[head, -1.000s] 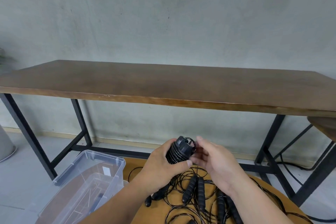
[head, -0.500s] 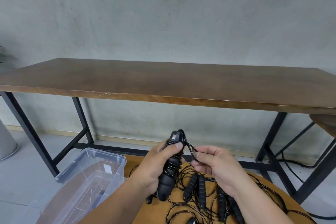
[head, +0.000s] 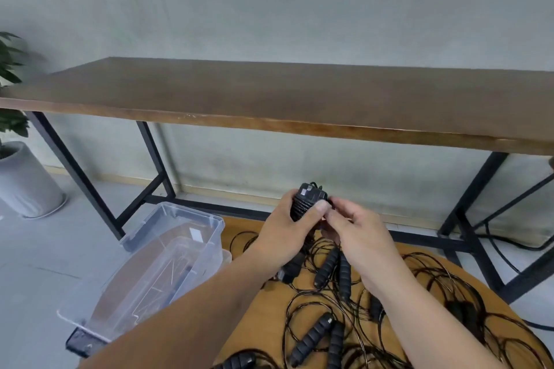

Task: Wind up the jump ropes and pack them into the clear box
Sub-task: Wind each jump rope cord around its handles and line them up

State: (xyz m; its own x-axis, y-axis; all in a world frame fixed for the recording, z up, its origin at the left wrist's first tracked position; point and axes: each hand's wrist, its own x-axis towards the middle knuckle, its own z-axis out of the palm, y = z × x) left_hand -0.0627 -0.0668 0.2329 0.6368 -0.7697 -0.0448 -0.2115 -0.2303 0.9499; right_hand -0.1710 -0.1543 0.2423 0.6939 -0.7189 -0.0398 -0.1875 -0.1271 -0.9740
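My left hand [head: 286, 234] grips a pair of black jump rope handles [head: 307, 202] held upright, with thin black cord wound around them. My right hand [head: 356, 232] pinches the cord at the handles' right side, just below their top. Under both hands, several more black handles [head: 328, 268] and loops of loose cord [head: 431, 281] lie tangled on a round wooden table [head: 260, 302]. The clear box [head: 156, 266] stands open at the table's left, lower than the tabletop; a dark shape shows inside it.
A long dark wooden bench table [head: 299, 99] on black metal legs runs along the grey wall ahead. A potted plant in a grey pot [head: 25, 180] stands at the far left on the floor. A black cable [head: 506, 246] trails on the floor at right.
The view has swung left and down, bringing the plant into sight. My hands have closed together on the handles, and the right fingers now press at the cord beside the left thumb.
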